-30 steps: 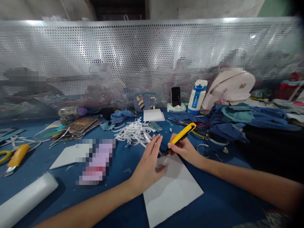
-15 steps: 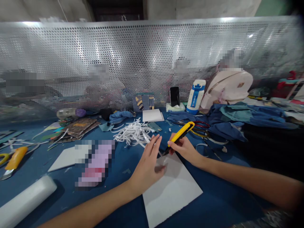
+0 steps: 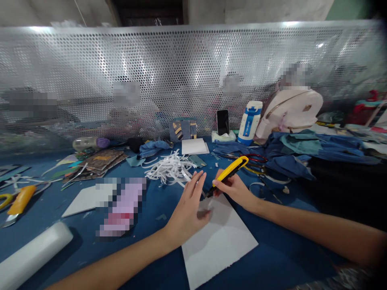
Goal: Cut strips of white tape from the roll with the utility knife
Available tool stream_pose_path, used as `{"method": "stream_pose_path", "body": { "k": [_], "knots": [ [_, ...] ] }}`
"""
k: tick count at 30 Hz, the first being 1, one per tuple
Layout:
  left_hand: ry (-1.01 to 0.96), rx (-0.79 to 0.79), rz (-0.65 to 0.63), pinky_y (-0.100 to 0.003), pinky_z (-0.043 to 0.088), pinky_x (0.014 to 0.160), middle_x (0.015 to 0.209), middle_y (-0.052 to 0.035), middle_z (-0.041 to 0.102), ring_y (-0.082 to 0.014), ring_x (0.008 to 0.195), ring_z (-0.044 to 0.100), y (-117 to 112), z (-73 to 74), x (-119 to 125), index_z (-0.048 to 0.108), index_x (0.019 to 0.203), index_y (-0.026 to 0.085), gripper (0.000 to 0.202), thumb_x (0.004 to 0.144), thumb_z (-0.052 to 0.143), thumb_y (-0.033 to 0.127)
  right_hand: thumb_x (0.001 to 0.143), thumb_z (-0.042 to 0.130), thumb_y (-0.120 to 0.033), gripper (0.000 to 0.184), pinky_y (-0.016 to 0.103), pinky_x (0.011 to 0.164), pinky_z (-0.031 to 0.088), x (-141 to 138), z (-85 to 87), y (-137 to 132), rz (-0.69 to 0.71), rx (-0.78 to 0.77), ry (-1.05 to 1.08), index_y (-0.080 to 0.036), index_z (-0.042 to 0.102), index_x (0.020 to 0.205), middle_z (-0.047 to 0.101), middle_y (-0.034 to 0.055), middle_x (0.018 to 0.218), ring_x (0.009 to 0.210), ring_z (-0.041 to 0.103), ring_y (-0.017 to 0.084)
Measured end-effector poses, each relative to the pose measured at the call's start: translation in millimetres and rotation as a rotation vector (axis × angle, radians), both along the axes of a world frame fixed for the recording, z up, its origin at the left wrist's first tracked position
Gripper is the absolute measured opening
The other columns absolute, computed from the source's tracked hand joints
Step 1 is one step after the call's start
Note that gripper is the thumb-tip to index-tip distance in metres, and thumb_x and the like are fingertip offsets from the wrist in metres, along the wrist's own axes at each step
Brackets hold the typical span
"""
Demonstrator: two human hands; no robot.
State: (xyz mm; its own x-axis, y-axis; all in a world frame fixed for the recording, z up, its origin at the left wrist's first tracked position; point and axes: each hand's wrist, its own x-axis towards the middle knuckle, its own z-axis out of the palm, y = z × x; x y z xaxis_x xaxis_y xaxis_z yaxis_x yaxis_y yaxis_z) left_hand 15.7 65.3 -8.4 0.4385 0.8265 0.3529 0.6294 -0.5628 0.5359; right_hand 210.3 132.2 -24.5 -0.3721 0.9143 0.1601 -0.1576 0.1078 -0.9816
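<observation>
A yellow and black utility knife is gripped in my right hand, tilted with its tip down. The tip meets the far corner of a white sheet that lies on the blue table. Over the left edge of this sheet rests my left hand, fingers stretched out forward and thumb apart on the paper. A thin white strip shows near the fingertips; whether the hand touches it I cannot tell. Just beyond is a pile of narrow white strips.
To the left are a white block, an orange-handled cutter, white sheets and a blurred purple item. Behind stand a phone, a bottle and a backpack before a perforated metal partition. Blue cloth lies right.
Almost nothing differs. The knife and my right hand have shifted very slightly, while my left hand and the sheet stay in place.
</observation>
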Motion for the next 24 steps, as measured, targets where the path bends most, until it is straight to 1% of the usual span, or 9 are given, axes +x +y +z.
{"method": "stream_pose_path", "body": {
  "k": [2, 5, 9, 12, 16, 20, 24],
  "knots": [
    [-0.005, 0.007, -0.003, -0.051, 0.027, 0.121, 0.165, -0.0067, 0.015, -0.0303, 0.153, 0.012, 0.5, -1.1, 0.1, 0.006, 0.158, 0.032, 0.095, 0.083, 0.061, 0.014, 0.075, 0.082, -0.039, 0.033, 0.023, 0.055, 0.057, -0.1, -2.1, 0.5, 0.02, 0.006, -0.003, -0.018, 0.056, 0.075, 0.06, -0.0043, 0.062, 0.053, 0.065, 0.013],
    [-0.007, 0.01, -0.004, -0.052, 0.028, 0.121, 0.165, -0.0069, 0.016, -0.0302, 0.153, 0.012, 0.6, -1.9, 0.3, 0.007, 0.158, 0.032, 0.094, 0.083, 0.061, 0.013, 0.072, 0.084, -0.038, 0.035, 0.023, 0.053, 0.056, 0.1, -2.7, 0.9, 0.011, 0.001, -0.011, -0.018, 0.055, 0.074, 0.06, -0.0045, 0.061, 0.052, 0.065, 0.013],
    [0.008, 0.013, -0.002, -0.052, 0.029, 0.12, 0.164, -0.0073, 0.016, -0.0303, 0.153, 0.011, 0.4, -1.4, 0.0, 0.01, 0.157, 0.031, 0.092, 0.083, 0.062, 0.013, 0.069, 0.085, -0.04, 0.037, 0.023, 0.051, 0.056, 0.0, 1.5, -0.2, -0.04, 0.003, -0.032, -0.018, 0.056, 0.072, 0.061, -0.0036, 0.059, 0.048, 0.063, 0.013],
    [0.012, 0.019, -0.003, -0.053, 0.029, 0.12, 0.164, -0.0073, 0.015, -0.0303, 0.153, 0.01, 0.8, -0.8, -0.6, 0.009, 0.157, 0.032, 0.094, 0.082, 0.062, 0.012, 0.069, 0.085, -0.043, 0.039, 0.023, 0.049, 0.054, -0.3, 4.6, -1.4, -0.056, 0.018, -0.046, -0.018, 0.056, 0.071, 0.061, -0.0034, 0.057, 0.047, 0.062, 0.013],
    [0.007, 0.022, -0.007, -0.052, 0.03, 0.12, 0.164, -0.0072, 0.016, -0.03, 0.153, 0.011, 1.4, -1.3, -0.8, 0.009, 0.157, 0.032, 0.093, 0.082, 0.062, 0.012, 0.07, 0.084, -0.043, 0.038, 0.023, 0.051, 0.054, 0.0, 4.9, -2.0, -0.033, 0.038, -0.048, -0.018, 0.055, 0.071, 0.059, -0.004, 0.057, 0.049, 0.063, 0.013],
    [-0.001, 0.029, -0.006, -0.053, 0.03, 0.12, 0.164, -0.0076, 0.016, -0.0305, 0.153, 0.013, 1.4, -2.7, -0.5, 0.01, 0.157, 0.031, 0.094, 0.081, 0.061, 0.011, 0.07, 0.084, -0.043, 0.039, 0.024, 0.053, 0.056, -0.1, 3.7, -2.0, -0.008, 0.024, -0.025, -0.019, 0.054, 0.072, 0.059, -0.0047, 0.059, 0.051, 0.064, 0.013],
    [0.004, 0.019, 0.002, -0.053, 0.029, 0.12, 0.165, -0.0063, 0.015, -0.0302, 0.153, 0.012, 0.8, -3.0, -0.7, 0.009, 0.157, 0.032, 0.095, 0.081, 0.061, 0.012, 0.07, 0.084, -0.043, 0.039, 0.024, 0.053, 0.056, -1.1, 4.6, -2.6, 0.0, 0.014, -0.038, -0.019, 0.055, 0.072, 0.059, -0.0044, 0.059, 0.051, 0.064, 0.014]
  ]
}}
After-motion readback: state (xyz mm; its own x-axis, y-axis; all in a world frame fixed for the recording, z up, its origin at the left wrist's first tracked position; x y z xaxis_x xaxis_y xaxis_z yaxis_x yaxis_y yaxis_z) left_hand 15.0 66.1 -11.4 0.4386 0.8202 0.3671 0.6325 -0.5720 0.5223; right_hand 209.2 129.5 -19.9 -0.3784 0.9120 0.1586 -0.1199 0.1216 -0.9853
